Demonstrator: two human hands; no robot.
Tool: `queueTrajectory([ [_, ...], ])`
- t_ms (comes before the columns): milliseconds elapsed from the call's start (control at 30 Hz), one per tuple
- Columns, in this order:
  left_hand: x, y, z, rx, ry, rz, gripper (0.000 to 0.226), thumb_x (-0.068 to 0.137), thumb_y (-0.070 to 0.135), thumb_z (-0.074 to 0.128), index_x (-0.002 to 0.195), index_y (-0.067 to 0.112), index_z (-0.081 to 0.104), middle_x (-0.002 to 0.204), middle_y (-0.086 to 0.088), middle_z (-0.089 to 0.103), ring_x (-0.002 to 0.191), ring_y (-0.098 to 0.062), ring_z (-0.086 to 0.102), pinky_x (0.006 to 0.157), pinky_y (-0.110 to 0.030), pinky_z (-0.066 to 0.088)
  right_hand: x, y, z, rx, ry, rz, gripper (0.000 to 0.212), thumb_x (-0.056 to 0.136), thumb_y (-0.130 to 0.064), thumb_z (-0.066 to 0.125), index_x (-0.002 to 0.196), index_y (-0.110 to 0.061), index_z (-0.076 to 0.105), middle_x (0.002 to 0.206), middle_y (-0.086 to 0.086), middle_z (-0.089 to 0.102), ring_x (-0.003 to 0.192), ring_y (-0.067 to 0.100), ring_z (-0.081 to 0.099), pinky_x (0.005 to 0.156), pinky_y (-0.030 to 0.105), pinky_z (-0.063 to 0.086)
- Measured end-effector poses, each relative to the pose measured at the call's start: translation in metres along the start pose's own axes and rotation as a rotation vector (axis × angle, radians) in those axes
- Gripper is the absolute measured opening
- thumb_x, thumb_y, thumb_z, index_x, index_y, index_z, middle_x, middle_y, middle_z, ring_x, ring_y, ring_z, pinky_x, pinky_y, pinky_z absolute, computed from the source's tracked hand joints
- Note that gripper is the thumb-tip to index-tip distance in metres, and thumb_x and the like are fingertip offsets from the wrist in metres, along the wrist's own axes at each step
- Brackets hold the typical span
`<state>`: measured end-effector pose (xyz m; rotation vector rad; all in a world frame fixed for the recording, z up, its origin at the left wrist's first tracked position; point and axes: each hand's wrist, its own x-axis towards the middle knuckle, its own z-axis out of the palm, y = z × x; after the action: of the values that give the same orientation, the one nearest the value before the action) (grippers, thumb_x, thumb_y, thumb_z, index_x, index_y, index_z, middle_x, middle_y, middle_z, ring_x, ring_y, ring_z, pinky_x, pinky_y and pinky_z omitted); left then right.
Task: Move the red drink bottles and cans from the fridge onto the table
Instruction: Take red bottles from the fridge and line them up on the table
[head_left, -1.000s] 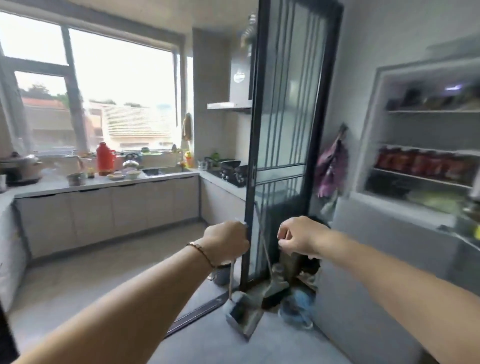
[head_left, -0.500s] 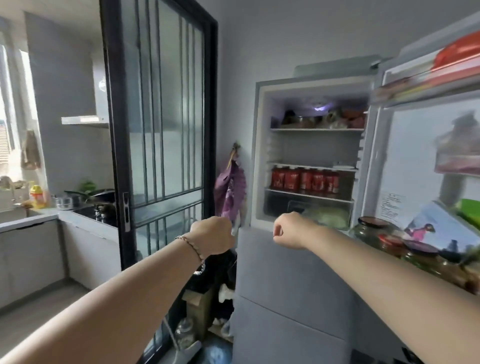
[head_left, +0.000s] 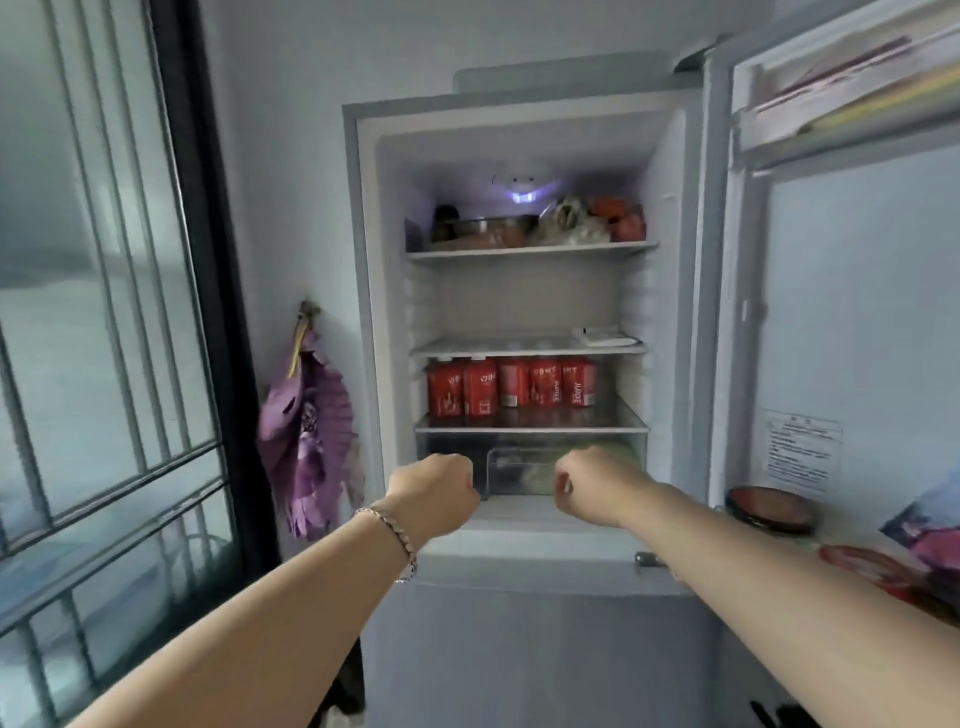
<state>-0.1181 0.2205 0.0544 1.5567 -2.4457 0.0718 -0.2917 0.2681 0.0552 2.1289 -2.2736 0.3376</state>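
The fridge stands straight ahead with its upper door swung open to the right. Several red drink bottles and cans stand in a row on the third shelf down. My left hand is a closed fist with nothing in it, held in front of the crisper drawer, below the drinks. My right hand is also a closed, empty fist at the same height, a little to the right. Both hands are short of the shelf. No table is in view.
The open fridge door fills the right side, with jars in its lower rack. The top shelf holds food and a metal bowl. A purple fan hangs on the wall left of the fridge. A black-framed glass door stands at the left.
The view has swung from the kitchen to face the fridge, which is now nearer and centred. Both fists have stayed closed and empty in front of me.
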Motion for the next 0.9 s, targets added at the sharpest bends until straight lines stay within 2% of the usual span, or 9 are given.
queueTrajectory([
  [67,0.037,-0.001,0.014,-0.026,0.005,0.018,0.023,0.091,0.019,0.039,0.098,0.013,0.061,0.099,-0.005,0.065,0.087,-0.026,0.061,0.075,-0.032,0.05,0.033,0.014,0.007,0.014,0.039,0.038,0.013,0.087,-0.016,0.05,0.078,-0.02,0.058,0.091,0.002,0.065,0.088,0.024,0.062,0.07,0.029,0.048],
  [133,0.076,-0.001,0.03,-0.021,0.026,0.028,0.023,0.091,0.017,0.039,0.098,0.013,0.061,0.099,-0.006,0.065,0.089,-0.028,0.062,0.076,-0.034,0.05,0.072,0.03,0.018,0.036,0.087,0.08,0.013,0.087,-0.016,0.05,0.087,-0.019,0.063,0.097,0.001,0.067,0.09,0.023,0.063,0.075,0.032,0.052],
  [267,0.177,0.001,0.061,-0.06,0.107,0.047,0.02,0.092,0.021,0.042,0.101,0.017,0.06,0.101,-0.001,0.065,0.09,-0.025,0.061,0.079,-0.033,0.05,0.171,0.071,0.038,0.107,0.206,0.167,0.017,0.09,-0.019,0.052,0.101,-0.015,0.064,0.098,0.002,0.066,0.089,0.022,0.062,0.074,0.029,0.05],
  [400,0.249,0.005,0.07,-0.117,0.159,0.055,0.019,0.091,0.021,0.043,0.099,0.02,0.06,0.094,0.002,0.067,0.083,-0.02,0.061,0.073,-0.031,0.049,0.256,0.111,0.047,0.294,0.275,0.296,0.027,0.091,-0.024,0.057,0.11,-0.006,0.058,0.111,0.011,0.061,0.099,0.029,0.061,0.078,0.032,0.048],
  [500,0.296,0.006,0.082,-0.16,0.161,0.04,0.02,0.092,0.024,0.043,0.102,0.024,0.06,0.097,0.005,0.067,0.087,-0.017,0.062,0.077,-0.031,0.05,0.319,0.145,0.058,0.522,0.319,0.456,0.063,0.088,-0.028,0.063,0.137,-0.002,0.034,0.134,0.022,0.041,0.122,0.036,0.046,0.097,0.039,0.042],
  [567,0.326,0.005,0.09,-0.207,0.168,0.036,0.019,0.094,0.026,0.044,0.105,0.028,0.06,0.101,0.01,0.066,0.091,-0.013,0.061,0.08,-0.029,0.049,0.36,0.165,0.065,0.663,0.371,0.519,0.081,0.085,-0.025,0.067,0.145,-0.002,0.018,0.142,0.025,0.031,0.133,0.039,0.033,0.107,0.044,0.033],
  [634,0.341,0.005,0.093,-0.216,0.161,0.064,0.018,0.094,0.03,0.046,0.106,0.029,0.058,0.103,0.012,0.065,0.093,-0.011,0.06,0.082,-0.028,0.049,0.386,0.18,0.072,0.782,0.43,0.508,0.087,0.08,-0.021,0.072,0.144,-0.004,0.017,0.142,0.023,0.034,0.134,0.037,0.032,0.11,0.045,0.03],
  [734,0.36,0.006,0.103,-0.151,0.163,0.125,0.018,0.093,0.032,0.047,0.106,0.029,0.059,0.103,0.012,0.066,0.094,-0.01,0.062,0.082,-0.029,0.05,0.411,0.199,0.083,0.942,0.489,0.47,0.089,0.071,-0.019,0.081,0.141,-0.009,0.027,0.14,0.014,0.046,0.131,0.029,0.044,0.109,0.041,0.035],
  [900,0.366,-0.001,0.12,-0.234,0.181,0.211,0.016,0.092,0.03,0.052,0.105,0.028,0.062,0.098,0.016,0.066,0.085,-0.001,0.06,0.07,-0.013,0.046,0.408,0.191,0.084,0.832,0.552,0.477,0.091,0.056,-0.031,0.088,0.131,-0.01,0.041,0.13,0.009,0.051,0.122,0.027,0.051,0.099,0.035,0.042],
])
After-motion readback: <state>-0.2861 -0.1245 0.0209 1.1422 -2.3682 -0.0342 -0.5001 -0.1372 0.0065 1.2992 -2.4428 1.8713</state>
